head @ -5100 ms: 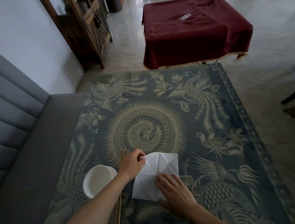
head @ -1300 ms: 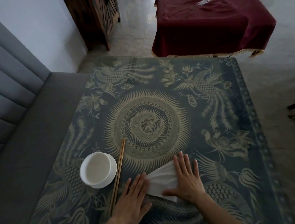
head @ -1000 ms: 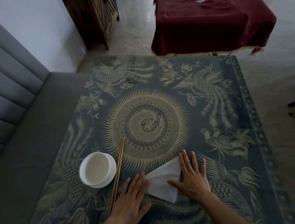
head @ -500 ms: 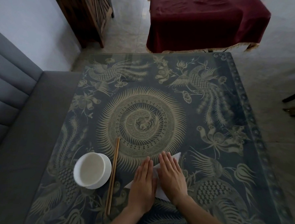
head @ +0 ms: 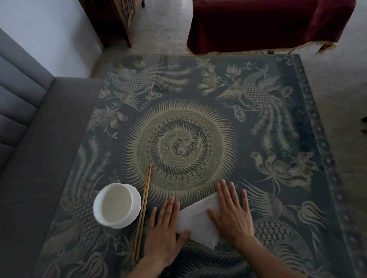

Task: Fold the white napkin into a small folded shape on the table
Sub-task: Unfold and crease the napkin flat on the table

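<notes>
White napkin (head: 198, 221), already folded down to a narrow slanted strip, lies flat on the near part of a dark patterned table (head: 284, 126), between two bare hands. The right hand (head: 230, 214) rests palm-down on its far end, fingers straight and slightly spread. The left hand (head: 166, 228) lies flat at its near-left edge, fingers together, thumb touching the paper. Neither hand grips anything; both seem to press the creases flat. Just left sit wooden chopsticks (head: 142, 214) and a white bowl (head: 116, 206), clear of the folding.
</notes>
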